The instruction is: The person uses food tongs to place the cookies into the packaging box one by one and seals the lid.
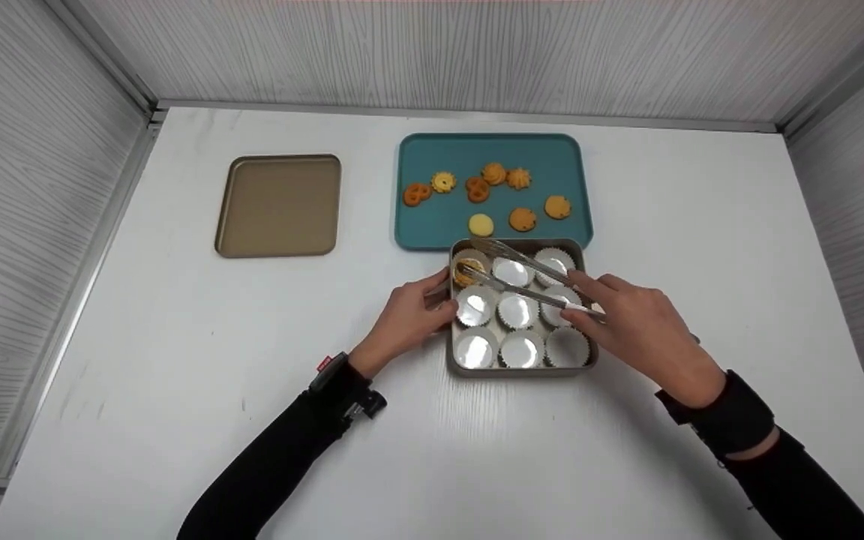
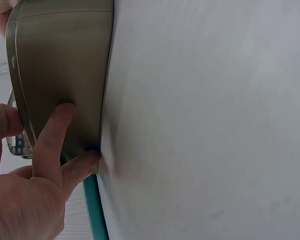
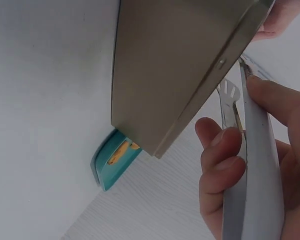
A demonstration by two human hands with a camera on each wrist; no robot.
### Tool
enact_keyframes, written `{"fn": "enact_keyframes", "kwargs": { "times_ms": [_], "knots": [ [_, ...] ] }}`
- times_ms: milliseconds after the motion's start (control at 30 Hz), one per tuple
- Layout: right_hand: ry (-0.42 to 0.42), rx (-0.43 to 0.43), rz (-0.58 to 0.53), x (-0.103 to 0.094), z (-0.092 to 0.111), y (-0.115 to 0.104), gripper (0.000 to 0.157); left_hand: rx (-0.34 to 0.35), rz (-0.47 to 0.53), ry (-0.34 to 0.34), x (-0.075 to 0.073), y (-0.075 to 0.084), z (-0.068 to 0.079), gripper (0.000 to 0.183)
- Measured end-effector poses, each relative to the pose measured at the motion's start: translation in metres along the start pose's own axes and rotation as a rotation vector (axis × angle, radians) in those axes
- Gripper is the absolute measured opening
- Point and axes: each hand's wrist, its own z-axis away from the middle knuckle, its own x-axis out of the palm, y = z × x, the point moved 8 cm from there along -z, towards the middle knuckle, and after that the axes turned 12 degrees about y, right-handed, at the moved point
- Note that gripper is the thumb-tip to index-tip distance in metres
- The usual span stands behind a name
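A rectangular metal tin (image 1: 523, 372) holds rows of white paper cups (image 1: 520, 310). At its left side my left hand (image 1: 409, 311) holds it, the thumb at the rim and fingertips against the outer wall (image 2: 65, 55). With my right hand (image 1: 638, 330) I grip metal tongs (image 1: 533, 298) over the tin from the right; their long handles lie between thumb and fingers (image 3: 222, 165). The tongs' arms are apart. One tip is beside a golden cookie (image 1: 469, 272) in the back left cup, the other above the tin's back rim.
A teal tray (image 1: 492, 143) behind the tin carries several cookies (image 1: 522, 219) and pretzel-shaped biscuits (image 1: 417, 194). A bronze square tray (image 1: 279, 206) lies at the back left of the white table (image 1: 252, 330). Grey panels (image 1: 432, 56) enclose the back and sides.
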Motion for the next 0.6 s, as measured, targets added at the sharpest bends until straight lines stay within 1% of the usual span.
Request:
{"fn": "enact_keyframes", "kwargs": {
  "times_ms": [133, 300, 467, 600],
  "knots": [
    [0.061, 0.013, -0.012, -0.012, 0.001, 0.009, 0.053, 0.011, -0.005, -0.001, -0.001, 0.0, 0.0, 0.065],
    [0.123, 0.036, -0.013, -0.026, -0.004, 0.03, 0.052, 0.013, -0.01, 0.015, -0.002, -0.001, 0.0, 0.065],
    [0.115, 0.075, 0.013, -0.031, -0.011, 0.052, 0.048, -0.008, 0.01, 0.003, -0.001, -0.002, 0.001, 0.066],
    [0.109, 0.084, 0.04, -0.032, -0.019, 0.064, 0.045, -0.009, -0.006, 0.007, -0.001, -0.002, 0.0, 0.066]
  ]
}}
